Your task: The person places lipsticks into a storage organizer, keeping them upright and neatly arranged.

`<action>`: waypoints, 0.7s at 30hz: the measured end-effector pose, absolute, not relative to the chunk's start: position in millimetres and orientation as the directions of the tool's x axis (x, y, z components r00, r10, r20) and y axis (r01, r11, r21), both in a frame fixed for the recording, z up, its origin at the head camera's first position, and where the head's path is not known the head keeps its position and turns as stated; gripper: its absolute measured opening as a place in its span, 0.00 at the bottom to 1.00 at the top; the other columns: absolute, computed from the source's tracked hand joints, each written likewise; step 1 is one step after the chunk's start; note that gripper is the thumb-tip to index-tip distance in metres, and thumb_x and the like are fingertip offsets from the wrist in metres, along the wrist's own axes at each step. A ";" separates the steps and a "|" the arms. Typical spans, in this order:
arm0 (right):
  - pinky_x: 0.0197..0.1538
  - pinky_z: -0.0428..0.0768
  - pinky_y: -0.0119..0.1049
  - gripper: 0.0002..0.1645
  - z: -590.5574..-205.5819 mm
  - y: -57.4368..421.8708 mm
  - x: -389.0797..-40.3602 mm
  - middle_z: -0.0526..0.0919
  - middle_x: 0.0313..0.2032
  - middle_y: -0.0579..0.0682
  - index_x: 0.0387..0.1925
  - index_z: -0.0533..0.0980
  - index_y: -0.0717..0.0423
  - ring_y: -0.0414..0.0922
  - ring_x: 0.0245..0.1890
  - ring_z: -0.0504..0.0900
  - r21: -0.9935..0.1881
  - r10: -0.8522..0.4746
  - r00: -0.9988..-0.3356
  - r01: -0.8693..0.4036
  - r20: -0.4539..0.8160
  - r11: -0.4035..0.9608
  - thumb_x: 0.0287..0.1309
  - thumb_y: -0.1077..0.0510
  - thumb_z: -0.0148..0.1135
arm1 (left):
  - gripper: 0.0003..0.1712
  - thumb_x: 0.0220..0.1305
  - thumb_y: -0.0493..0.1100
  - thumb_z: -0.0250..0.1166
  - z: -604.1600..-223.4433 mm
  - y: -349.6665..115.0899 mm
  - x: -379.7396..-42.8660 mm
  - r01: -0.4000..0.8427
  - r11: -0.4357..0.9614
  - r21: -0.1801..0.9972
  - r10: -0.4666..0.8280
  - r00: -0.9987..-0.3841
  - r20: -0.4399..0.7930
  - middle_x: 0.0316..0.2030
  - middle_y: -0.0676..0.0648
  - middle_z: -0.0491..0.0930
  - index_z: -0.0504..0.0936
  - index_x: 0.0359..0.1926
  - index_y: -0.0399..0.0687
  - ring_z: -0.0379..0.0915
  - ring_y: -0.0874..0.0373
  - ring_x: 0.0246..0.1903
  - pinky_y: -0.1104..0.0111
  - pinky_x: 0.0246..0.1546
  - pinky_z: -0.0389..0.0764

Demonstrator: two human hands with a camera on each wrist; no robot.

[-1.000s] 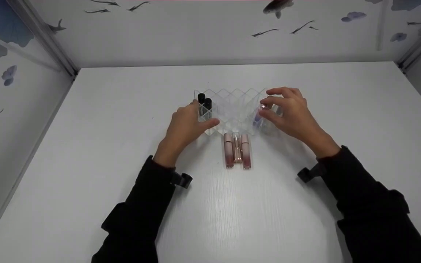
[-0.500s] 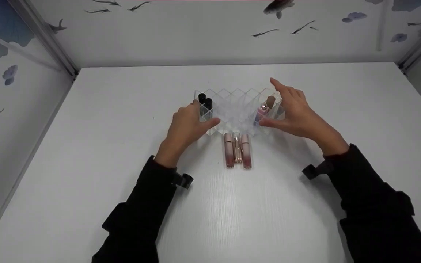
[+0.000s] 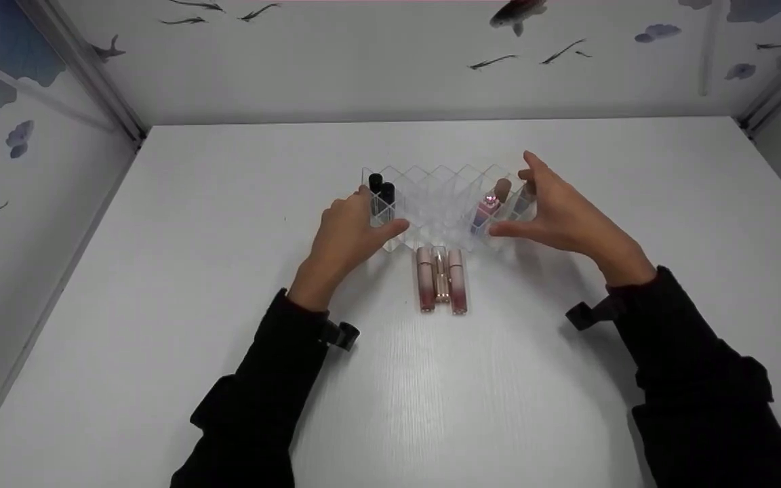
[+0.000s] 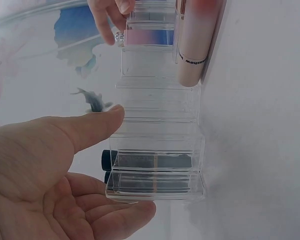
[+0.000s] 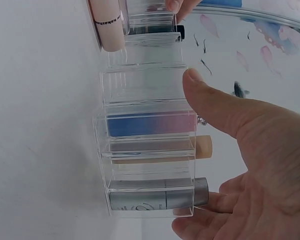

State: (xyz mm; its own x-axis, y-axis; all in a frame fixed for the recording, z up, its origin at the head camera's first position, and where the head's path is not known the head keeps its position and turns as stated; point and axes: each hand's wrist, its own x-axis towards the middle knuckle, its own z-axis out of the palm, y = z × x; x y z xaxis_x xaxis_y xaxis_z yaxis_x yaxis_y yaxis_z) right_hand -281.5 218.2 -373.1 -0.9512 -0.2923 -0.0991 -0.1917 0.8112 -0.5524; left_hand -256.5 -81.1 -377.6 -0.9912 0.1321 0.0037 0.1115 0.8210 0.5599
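Observation:
A clear acrylic lipstick organizer [image 3: 436, 200] with a zigzag rim stands on the white table. My left hand [image 3: 344, 234] rests at its left end, fingers against the end wall and thumb spread along the front. Beside those fingers, two black-capped tubes [image 3: 388, 192] stand in the slots. At the other end, my right hand [image 3: 567, 220] is spread wide, its fingertips at the end wall and its thumb by the front. Between thumb and fingers stand a pink-and-blue tube [image 5: 152, 124], a tan-capped tube [image 5: 204, 147] and a silver tube [image 5: 180, 198], all in slots.
Two pink-to-red lip gloss tubes [image 3: 426, 281] lie on the table [image 3: 390, 400] in front of the organizer, with a slim clear-and-gold tube [image 3: 441, 274] between them. Patterned white panels [image 3: 363, 61] border the table at the back and sides.
My right hand has let go of the pink-and-blue tube's top, spread its fingers and moved right to the organizer's end. The left hand has hardly moved.

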 end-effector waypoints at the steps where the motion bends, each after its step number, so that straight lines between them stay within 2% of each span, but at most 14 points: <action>1: 0.68 0.58 0.55 0.79 -372.8 218.0 -281.5 0.58 0.70 0.57 0.74 0.31 0.49 0.53 0.69 0.58 -0.552 -0.286 -0.953 -0.185 -0.102 0.813 0.34 0.26 0.69 | 0.53 0.55 0.65 0.64 -377.4 -81.0 -256.3 0.115 0.822 0.557 0.135 -0.991 0.006 0.13 0.55 0.55 0.59 0.67 0.28 0.45 0.64 0.14 0.72 0.15 0.55; 7: 0.67 0.59 0.55 0.78 -371.4 216.5 -282.0 0.59 0.70 0.57 0.74 0.35 0.52 0.53 0.69 0.59 -0.530 -0.254 -0.960 -0.153 -0.122 0.834 0.33 0.24 0.68 | 0.53 0.56 0.63 0.64 -375.9 -80.7 -255.0 0.126 0.830 0.544 0.145 -0.989 0.007 0.14 0.55 0.56 0.58 0.66 0.27 0.46 0.64 0.14 0.71 0.16 0.56; 12: 0.67 0.57 0.57 0.79 -371.1 217.8 -283.2 0.55 0.71 0.59 0.74 0.37 0.54 0.56 0.71 0.55 -0.508 -0.220 -0.962 -0.110 -0.161 0.854 0.31 0.22 0.67 | 0.54 0.56 0.64 0.64 -375.0 -80.1 -254.4 0.122 0.836 0.535 0.146 -0.989 -0.004 0.13 0.55 0.55 0.58 0.67 0.27 0.45 0.64 0.14 0.72 0.15 0.56; 16: 0.66 0.59 0.59 0.80 -371.9 217.9 -284.1 0.52 0.71 0.62 0.73 0.40 0.57 0.58 0.70 0.55 -0.488 -0.183 -0.958 -0.055 -0.219 0.871 0.30 0.19 0.65 | 0.53 0.56 0.63 0.64 -375.4 -80.3 -254.2 0.121 0.830 0.544 0.147 -0.989 -0.004 0.13 0.55 0.54 0.58 0.67 0.27 0.44 0.64 0.14 0.72 0.15 0.55; 21: 0.63 0.63 0.59 0.77 -373.5 216.6 -283.8 0.57 0.69 0.64 0.72 0.45 0.62 0.57 0.65 0.63 -0.466 -0.154 -0.957 -0.022 -0.247 0.885 0.32 0.19 0.63 | 0.54 0.55 0.64 0.64 -375.8 -80.4 -253.9 0.116 0.828 0.548 0.144 -0.990 -0.008 0.13 0.55 0.55 0.58 0.67 0.28 0.45 0.64 0.13 0.72 0.15 0.56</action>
State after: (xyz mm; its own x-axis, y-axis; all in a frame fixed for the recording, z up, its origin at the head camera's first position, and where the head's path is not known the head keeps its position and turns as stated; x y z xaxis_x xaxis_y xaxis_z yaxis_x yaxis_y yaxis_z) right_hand -283.8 216.6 -373.5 -0.9568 -0.1536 -0.2467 -0.0219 0.8846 -0.4658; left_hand -253.9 -80.4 -375.8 -0.9895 0.1442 -0.0082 0.1162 0.8285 0.5478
